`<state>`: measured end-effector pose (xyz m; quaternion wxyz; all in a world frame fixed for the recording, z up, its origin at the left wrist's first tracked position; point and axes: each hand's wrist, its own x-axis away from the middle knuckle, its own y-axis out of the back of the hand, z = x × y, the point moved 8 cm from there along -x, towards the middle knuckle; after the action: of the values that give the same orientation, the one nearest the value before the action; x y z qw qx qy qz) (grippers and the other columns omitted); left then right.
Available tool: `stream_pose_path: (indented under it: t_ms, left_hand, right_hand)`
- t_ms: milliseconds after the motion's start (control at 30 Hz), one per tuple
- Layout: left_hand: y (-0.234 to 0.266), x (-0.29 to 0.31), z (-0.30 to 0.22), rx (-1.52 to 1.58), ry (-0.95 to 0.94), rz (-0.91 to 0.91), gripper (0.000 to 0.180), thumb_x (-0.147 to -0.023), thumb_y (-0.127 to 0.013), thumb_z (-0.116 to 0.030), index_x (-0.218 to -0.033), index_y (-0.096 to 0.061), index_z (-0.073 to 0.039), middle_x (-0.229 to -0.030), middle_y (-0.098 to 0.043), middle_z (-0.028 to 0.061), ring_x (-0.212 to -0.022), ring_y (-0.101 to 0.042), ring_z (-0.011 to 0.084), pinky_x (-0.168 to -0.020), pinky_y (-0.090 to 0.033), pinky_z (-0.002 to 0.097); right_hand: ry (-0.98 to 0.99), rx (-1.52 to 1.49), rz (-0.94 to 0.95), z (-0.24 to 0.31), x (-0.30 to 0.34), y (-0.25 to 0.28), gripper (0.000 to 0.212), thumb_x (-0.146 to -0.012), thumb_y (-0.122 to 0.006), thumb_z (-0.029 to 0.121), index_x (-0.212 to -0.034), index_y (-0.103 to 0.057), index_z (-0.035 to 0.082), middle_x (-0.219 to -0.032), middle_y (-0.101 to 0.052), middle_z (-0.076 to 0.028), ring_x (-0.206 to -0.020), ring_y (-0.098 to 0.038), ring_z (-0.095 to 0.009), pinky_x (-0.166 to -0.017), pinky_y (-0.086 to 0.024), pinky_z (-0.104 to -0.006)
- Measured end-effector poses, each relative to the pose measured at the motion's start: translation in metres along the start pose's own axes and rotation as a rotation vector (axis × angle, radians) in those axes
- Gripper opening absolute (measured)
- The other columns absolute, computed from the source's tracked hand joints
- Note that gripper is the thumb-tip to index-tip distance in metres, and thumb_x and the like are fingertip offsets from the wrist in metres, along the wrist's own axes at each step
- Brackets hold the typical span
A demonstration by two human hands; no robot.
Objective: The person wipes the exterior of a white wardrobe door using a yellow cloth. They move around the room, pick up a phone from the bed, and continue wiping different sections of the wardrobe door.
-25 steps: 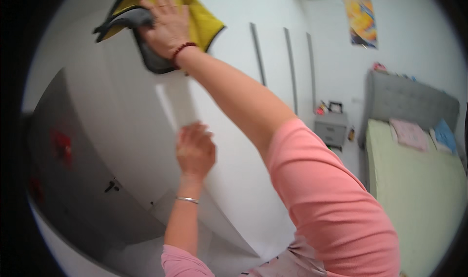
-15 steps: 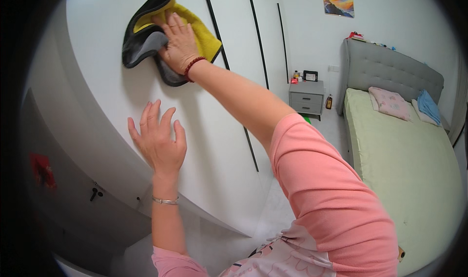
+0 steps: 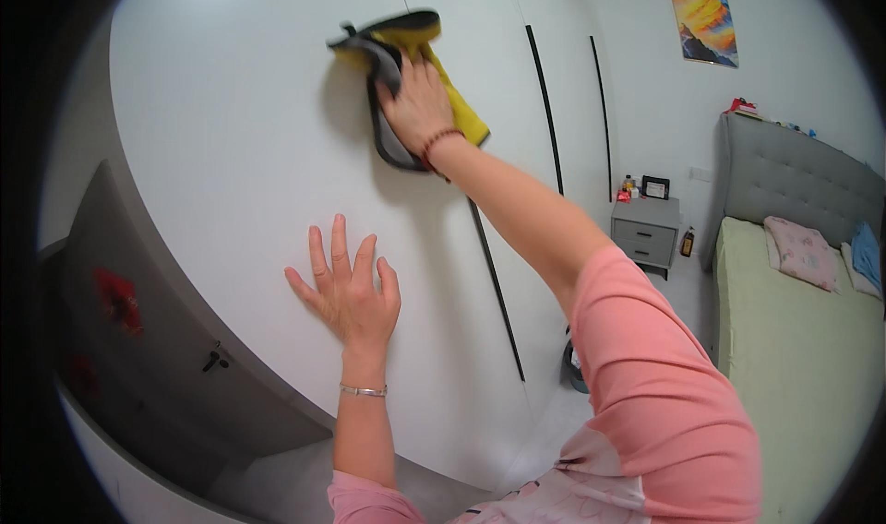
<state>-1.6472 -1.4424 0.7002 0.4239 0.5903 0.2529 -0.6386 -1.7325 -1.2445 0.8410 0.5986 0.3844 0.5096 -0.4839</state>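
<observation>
My right hand (image 3: 420, 104) presses a yellow and grey microfibre cloth (image 3: 469, 123) with black edging against a tall white wardrobe front (image 3: 231, 146). The cloth is bunched, its upper part folded over toward the left, and fingertips are partly hidden in it. It covers the upper end of a long black handle strip (image 3: 498, 293). Lower and to the left, my left hand (image 3: 355, 293) is empty, fingers spread over the same white surface. Whether its fingertips touch the panel is hard to tell.
Two more black strips, one of them here (image 3: 544, 109), run down the wardrobe farther right. A grey nightstand (image 3: 643, 233) with small items stands beyond, beside a bed (image 3: 784, 376). At lower left is a dark door (image 3: 175, 321) with a black handle. A dark bin (image 3: 577, 367) stands partly behind my arm.
The view has turned somewhat left. My right hand has slid the cloth rightward across the wardrobe, over the first black strip's top, and the cloth's folds have shifted. My left hand stays spread.
</observation>
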Motion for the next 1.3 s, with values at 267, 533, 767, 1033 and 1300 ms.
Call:
stream_pose_path:
  t_ms: [267, 533, 767, 1033, 1300]
  left_hand:
    - [-0.003, 0.001, 0.007, -0.092, 0.038, -0.093, 0.016, -0.076, -0.062, -0.013, -0.090, -0.067, -0.020, -0.134, -0.050, -0.0024, -0.134, -0.033, 0.0242, -0.112, -0.004, 0.0522]
    - [-0.002, 0.005, 0.006, -0.172, -0.020, -0.111, 0.016, -0.077, -0.059, -0.011, -0.088, -0.067, -0.020, -0.133, -0.051, -0.0016, -0.133, -0.036, 0.0258, -0.113, -0.005, 0.0506]
    - [-0.011, 0.009, 0.006, -0.177, 0.013, -0.062, 0.025, -0.076, -0.059, -0.012, -0.099, -0.066, -0.019, -0.137, -0.048, 0.0013, -0.135, -0.033, 0.0268, -0.113, -0.004, 0.0513]
    - [-0.025, -0.007, -0.027, -0.217, -0.041, 0.003, 0.044, -0.075, -0.059, -0.015, -0.118, -0.061, -0.022, -0.141, -0.043, 0.0024, -0.137, -0.030, 0.0268, -0.112, -0.001, 0.0536]
    - [-0.030, 0.000, -0.024, -0.259, -0.041, 0.031, 0.045, -0.076, -0.059, -0.015, -0.120, -0.061, -0.025, -0.143, -0.042, -0.0002, -0.137, -0.030, 0.0248, -0.112, -0.001, 0.0508]
  right_hand:
    - [0.029, -0.087, 0.306, -0.014, 0.140, 0.017, 0.075, -0.071, -0.055, 0.012, -0.138, -0.026, -0.007, -0.139, -0.032, -0.028, -0.130, -0.026, -0.044, -0.112, -0.022, -0.0448]
    - [0.556, -0.014, -0.178, 0.017, -0.063, 0.050, 0.038, -0.075, -0.053, 0.004, -0.113, -0.057, 0.005, -0.114, -0.055, -0.014, -0.110, -0.048, -0.031, -0.093, -0.039, -0.0376]
    - [-0.183, -0.350, 0.185, -0.095, 0.019, -0.019, 0.061, -0.089, -0.050, 0.034, -0.141, -0.032, 0.007, -0.153, -0.017, -0.013, -0.141, -0.014, -0.032, -0.113, -0.013, -0.0488]
    - [-0.313, -0.385, 0.357, -0.137, 0.197, -0.021, 0.061, -0.085, -0.052, 0.034, -0.139, -0.036, 0.010, -0.141, -0.032, -0.023, -0.133, -0.022, -0.042, -0.111, -0.016, -0.0469]
    - [-0.115, -0.909, 0.252, -0.040, 0.038, 0.023, 0.040, -0.090, -0.045, 0.044, -0.115, -0.066, 0.021, -0.146, -0.025, -0.027, -0.132, -0.027, -0.040, -0.109, -0.020, -0.0458]
